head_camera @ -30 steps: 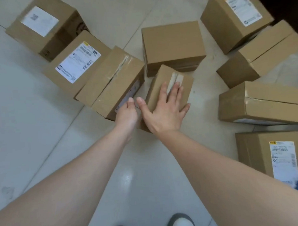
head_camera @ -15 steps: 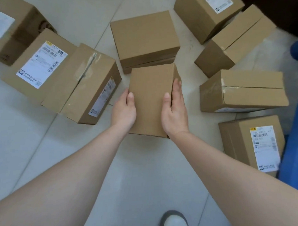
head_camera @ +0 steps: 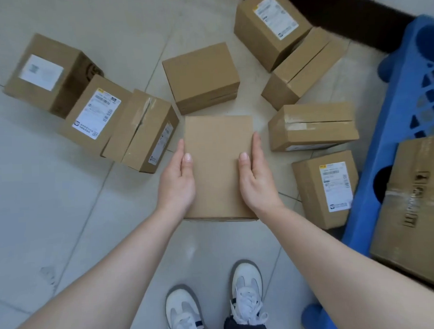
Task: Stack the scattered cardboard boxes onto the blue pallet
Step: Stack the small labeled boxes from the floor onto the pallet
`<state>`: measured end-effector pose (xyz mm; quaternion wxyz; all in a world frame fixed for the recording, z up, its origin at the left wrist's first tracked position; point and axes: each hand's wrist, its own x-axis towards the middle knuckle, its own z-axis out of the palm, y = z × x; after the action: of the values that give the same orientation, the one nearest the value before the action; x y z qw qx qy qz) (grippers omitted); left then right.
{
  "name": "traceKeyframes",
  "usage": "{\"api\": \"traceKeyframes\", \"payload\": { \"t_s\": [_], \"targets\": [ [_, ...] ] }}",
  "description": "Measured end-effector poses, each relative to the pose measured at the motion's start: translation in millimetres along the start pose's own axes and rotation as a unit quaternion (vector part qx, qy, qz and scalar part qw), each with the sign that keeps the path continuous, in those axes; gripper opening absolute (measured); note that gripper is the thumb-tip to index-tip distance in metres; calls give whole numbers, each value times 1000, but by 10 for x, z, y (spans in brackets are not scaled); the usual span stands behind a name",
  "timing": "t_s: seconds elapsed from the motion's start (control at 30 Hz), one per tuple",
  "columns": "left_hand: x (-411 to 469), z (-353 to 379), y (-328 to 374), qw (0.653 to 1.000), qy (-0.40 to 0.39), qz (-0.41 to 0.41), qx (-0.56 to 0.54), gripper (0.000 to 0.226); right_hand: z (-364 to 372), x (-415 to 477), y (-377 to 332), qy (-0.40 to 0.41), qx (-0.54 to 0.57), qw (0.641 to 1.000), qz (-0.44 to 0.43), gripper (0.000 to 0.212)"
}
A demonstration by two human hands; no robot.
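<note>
Two hands [head_camera: 176, 188] [head_camera: 257, 185] grip one box [head_camera: 218, 139] — perhaps eight scattered.

held box [head_camera: 216, 162]: matt brown cardboard, plain
pallet [head_camera: 392, 138]: blue plastic, smooth
floor [head_camera: 52, 207]: glossy pale tile
labels [head_camera: 96, 114]: white paper

Two hands hold a plain box [head_camera: 219, 164] over the pale floor [head_camera: 52, 194]. The left hand [head_camera: 177, 185] grips its left side. The right hand [head_camera: 257, 185] grips its right side. Each thumb lies on top. Just past the plain box sits a brown box [head_camera: 200, 78]. Left of the plain box lies a taped box [head_camera: 141, 130]. Right of it stands a labelled box [head_camera: 325, 187]. Farther right is the blue pallet [head_camera: 392, 143] with a big box [head_camera: 409, 219] on it. Below the plain box are two white shoes [head_camera: 246, 293].
</note>
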<state>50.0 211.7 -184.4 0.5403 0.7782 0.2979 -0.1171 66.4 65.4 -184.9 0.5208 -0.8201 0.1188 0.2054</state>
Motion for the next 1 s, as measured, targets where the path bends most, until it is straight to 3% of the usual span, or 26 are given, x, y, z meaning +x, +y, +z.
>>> {"api": "traceKeyframes", "payload": {
  "t_s": [0.57,1.0],
  "targets": [
    [-1759,-239,1900,993,-59,98,-29,47,-1551,-1608,-1389,96,24,995,-27,57],
    [-2896,587,2772,978,-112,169,-51,46,-2994,-2463,-1387,180,58,981,-52,57]
  ]
}}
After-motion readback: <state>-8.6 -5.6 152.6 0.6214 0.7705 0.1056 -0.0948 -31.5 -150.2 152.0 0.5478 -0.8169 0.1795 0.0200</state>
